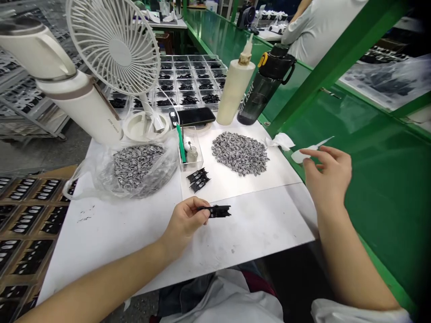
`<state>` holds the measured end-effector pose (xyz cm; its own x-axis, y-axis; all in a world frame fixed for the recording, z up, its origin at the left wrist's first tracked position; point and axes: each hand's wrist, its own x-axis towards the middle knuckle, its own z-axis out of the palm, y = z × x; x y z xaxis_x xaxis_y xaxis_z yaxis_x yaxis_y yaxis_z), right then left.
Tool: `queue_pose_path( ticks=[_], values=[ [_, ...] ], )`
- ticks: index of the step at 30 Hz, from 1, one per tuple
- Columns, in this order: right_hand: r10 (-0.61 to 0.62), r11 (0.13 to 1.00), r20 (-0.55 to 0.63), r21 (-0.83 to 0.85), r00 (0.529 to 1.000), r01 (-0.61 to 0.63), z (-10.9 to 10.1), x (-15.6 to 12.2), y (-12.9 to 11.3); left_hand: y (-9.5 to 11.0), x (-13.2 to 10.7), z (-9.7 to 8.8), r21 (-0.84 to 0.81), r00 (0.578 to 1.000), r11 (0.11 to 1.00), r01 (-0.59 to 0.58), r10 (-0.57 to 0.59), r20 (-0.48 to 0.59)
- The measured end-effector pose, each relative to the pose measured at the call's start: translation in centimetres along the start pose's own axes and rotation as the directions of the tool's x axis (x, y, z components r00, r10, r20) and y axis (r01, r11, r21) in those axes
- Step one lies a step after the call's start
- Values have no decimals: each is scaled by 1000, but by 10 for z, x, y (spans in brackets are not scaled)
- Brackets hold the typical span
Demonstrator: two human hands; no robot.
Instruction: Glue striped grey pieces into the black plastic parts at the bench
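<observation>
My left hand (186, 222) pinches a small black plastic part (218, 211) just above the white work board (111, 224). My right hand (326, 172) hovers at the board's right edge, fingers loosely spread, next to a white scrap (305, 152) on the green bench; nothing shows in it. A loose heap of small grey pieces (239, 153) lies ahead of the hands. A few more black parts (199, 179) lie near a small clear tray (191, 158) holding a little bottle and a green pen.
A plastic bag of grey pieces (136, 167) sits left. Behind stand a white fan (116, 49), a phone (193, 116), a cream dispenser bottle (235, 89), a dark water bottle (266, 83) and compartment trays (188, 80). Another person (319, 24) works far right. Trays of parts (23, 215) fill the left.
</observation>
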<state>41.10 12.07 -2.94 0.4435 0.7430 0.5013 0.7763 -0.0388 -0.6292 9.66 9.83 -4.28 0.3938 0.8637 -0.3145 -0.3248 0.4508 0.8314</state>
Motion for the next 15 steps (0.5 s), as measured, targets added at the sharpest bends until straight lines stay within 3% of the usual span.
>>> queue_pose_path(
  ticks=[2,3,4,6,7,8,11,15],
  values=[
    [-26,988,149,153,988,3,4,-24,-38,1,1,1,-8,1000,1000,23,-24,-17],
    [-54,936,377,342,925,-84,8,-35,-58,2,2,2,-14,999,999,34,-35,-21],
    [-136,879,603,439,786,-185,12,-45,-76,3,2,3,-22,999,999,40,-40,-25],
    [-275,791,800,503,532,-348,24,-57,-106,4,3,3,-41,999,998,38,-39,-23],
    [-312,759,843,499,438,-418,30,-60,-116,5,3,3,-53,999,998,33,-34,-21],
    [-328,729,866,486,377,-482,37,-60,-123,5,3,3,-65,999,997,28,-29,-18],
    [-320,645,907,421,275,-637,52,-55,-130,6,2,3,-86,999,996,22,-24,-27],
    [-292,580,923,379,250,-721,59,-53,-124,6,2,3,-67,999,997,30,-33,-41]
  ],
)
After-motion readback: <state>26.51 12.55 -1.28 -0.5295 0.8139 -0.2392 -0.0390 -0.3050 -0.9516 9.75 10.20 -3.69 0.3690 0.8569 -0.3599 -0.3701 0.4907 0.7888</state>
